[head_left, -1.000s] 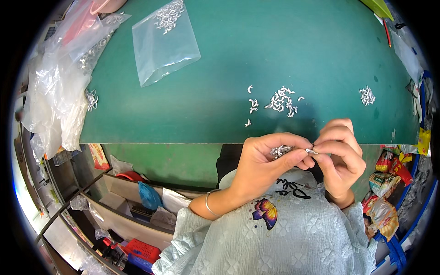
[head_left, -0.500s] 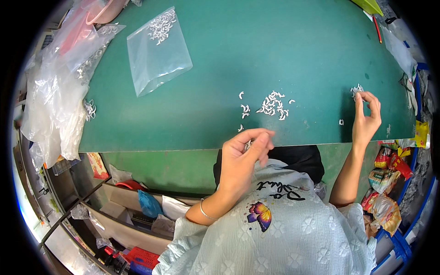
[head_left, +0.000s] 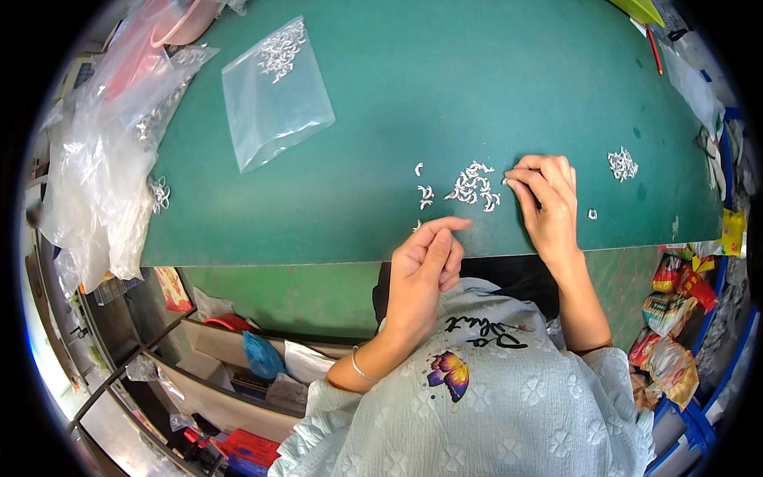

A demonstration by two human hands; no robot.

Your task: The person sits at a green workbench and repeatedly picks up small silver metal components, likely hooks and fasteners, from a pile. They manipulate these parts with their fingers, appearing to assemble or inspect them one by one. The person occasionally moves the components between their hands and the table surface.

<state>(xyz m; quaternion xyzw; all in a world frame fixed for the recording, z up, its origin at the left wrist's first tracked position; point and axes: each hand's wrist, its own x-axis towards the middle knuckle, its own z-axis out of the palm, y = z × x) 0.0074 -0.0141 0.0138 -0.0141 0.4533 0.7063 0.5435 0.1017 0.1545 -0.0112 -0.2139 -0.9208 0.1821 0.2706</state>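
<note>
The right hand (head_left: 548,205) is off the right heap (head_left: 623,164) and down at a loose piece (head_left: 504,182) just beside the middle pile (head_left: 474,188), thumb and forefinger nearly together; I cannot tell whether they grip it. A light pinch, clear of the pile, should work best. The left hand (head_left: 423,261) is loosely curled, contents hidden, its metal no longer showing

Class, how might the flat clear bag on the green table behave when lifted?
The flat clear bag would probably flop, since its film looks thin and see-through. Its far end would likely sag most, since the silvery pieces are bunched there.
</note>
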